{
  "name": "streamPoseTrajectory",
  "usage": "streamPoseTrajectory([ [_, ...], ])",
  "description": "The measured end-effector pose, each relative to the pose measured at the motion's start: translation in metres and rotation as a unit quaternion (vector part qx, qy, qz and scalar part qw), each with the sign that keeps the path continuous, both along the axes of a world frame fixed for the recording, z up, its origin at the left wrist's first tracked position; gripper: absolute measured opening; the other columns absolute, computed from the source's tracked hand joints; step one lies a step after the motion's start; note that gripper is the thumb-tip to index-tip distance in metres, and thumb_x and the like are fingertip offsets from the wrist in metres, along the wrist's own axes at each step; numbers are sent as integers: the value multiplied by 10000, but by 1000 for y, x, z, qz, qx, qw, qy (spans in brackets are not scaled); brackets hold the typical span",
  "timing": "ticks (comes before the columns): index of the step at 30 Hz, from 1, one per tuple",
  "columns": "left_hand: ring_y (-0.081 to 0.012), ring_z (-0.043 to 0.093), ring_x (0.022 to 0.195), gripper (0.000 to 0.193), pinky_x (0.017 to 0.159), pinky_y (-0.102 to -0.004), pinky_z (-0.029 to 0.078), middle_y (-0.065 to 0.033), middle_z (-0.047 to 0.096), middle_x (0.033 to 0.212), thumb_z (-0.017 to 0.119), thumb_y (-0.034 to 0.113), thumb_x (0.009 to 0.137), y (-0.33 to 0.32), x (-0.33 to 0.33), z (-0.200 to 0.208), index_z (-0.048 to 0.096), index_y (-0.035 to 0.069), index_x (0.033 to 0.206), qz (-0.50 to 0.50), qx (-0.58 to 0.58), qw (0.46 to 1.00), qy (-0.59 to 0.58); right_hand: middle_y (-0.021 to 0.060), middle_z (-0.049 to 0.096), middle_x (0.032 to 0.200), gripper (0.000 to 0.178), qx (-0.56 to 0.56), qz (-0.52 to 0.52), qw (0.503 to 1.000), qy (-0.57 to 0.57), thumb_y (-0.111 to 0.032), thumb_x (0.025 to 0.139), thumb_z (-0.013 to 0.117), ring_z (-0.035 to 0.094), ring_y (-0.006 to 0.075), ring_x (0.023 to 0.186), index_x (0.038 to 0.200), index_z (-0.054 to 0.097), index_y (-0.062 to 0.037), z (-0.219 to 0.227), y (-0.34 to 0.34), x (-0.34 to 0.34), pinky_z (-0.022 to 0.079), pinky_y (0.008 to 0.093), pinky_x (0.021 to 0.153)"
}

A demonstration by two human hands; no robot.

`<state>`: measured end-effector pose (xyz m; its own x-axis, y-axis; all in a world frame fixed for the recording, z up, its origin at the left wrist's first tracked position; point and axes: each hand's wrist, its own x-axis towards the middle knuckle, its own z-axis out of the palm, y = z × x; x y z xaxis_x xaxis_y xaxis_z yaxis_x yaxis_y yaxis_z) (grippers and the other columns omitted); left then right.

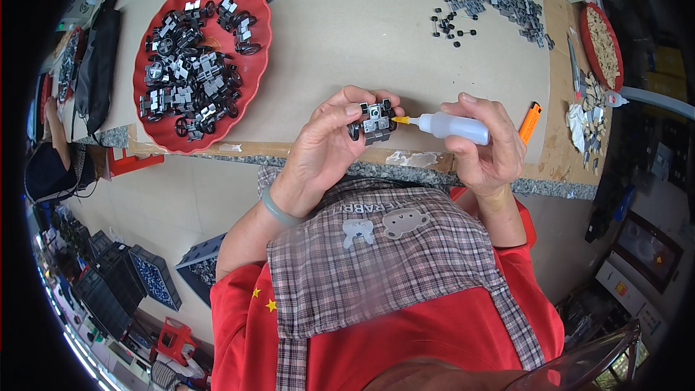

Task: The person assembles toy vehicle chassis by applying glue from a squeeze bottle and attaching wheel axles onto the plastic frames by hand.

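Dark-rimmed eyeglasses [592, 362] sit nearest the camera, followed by a red shirt [242, 318] and a brown-and-grey plaid apron [384, 268]. Beyond them, at the near edge of a paper-covered bench [347, 36], the left hand [329, 129] grasps a small grey-and-black plastic chassis with wheels [376, 119] between thumb and fingers. Opposite it, the right hand [491, 139] grips a translucent white squeeze bottle with a yellow nozzle [455, 128]; the tip points at the chassis's right side, though contact cannot be made out. Toward the bench's left edge stands a scalloped red plastic plate [252, 76] heaped with black-and-grey wheeled assemblies [192, 87]. Near the far right corner lie loose grey plastic parts [499, 0], with small black wheels on axles [445, 23] just beside them. An orange plastic-handled tool [530, 123] rests near the right edge, short of a red bowl of tan pieces [602, 47].
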<state>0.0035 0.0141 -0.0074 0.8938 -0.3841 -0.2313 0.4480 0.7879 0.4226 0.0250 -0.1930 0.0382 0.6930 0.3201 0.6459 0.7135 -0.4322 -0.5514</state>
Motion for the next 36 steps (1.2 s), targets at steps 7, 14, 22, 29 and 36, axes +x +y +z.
streamPoseTrajectory([
  [7,-285,569,1105,189,997,-392,414,-202,593,1132,582,153,859,1,0,-3,601,29,1001,-5,-36,999,4,135,685,828,458,-13,4,1000,-6,-263,783,728,671,189,686,1117,591,17,-1,-1,1,530,257,524],
  [14,-326,542,1129,181,952,-406,474,-191,541,1150,560,192,868,0,0,0,562,32,954,-6,-14,1000,-1,138,684,828,462,30,11,999,0,-260,784,729,674,190,698,1115,588,29,-1,2,-1,536,257,545],
  [22,-328,538,1139,195,950,-379,465,-193,541,1165,549,201,873,2,0,3,558,34,973,-23,-22,999,-10,135,682,822,468,33,22,999,1,-267,781,733,674,198,705,1113,589,29,-1,11,-2,536,259,542],
  [29,-312,536,1138,196,944,-371,467,-190,539,1168,549,195,868,1,-2,2,560,35,981,-25,-28,999,-10,131,681,820,477,29,29,999,3,-273,780,731,668,194,694,1121,586,28,-2,13,-4,528,261,531],
  [36,-299,531,1136,204,929,-356,471,-191,536,1167,557,195,862,2,-2,1,561,34,987,-29,-26,999,-5,131,683,842,477,29,37,999,7,-265,784,728,669,189,695,1127,581,31,-7,15,-3,526,255,532],
])
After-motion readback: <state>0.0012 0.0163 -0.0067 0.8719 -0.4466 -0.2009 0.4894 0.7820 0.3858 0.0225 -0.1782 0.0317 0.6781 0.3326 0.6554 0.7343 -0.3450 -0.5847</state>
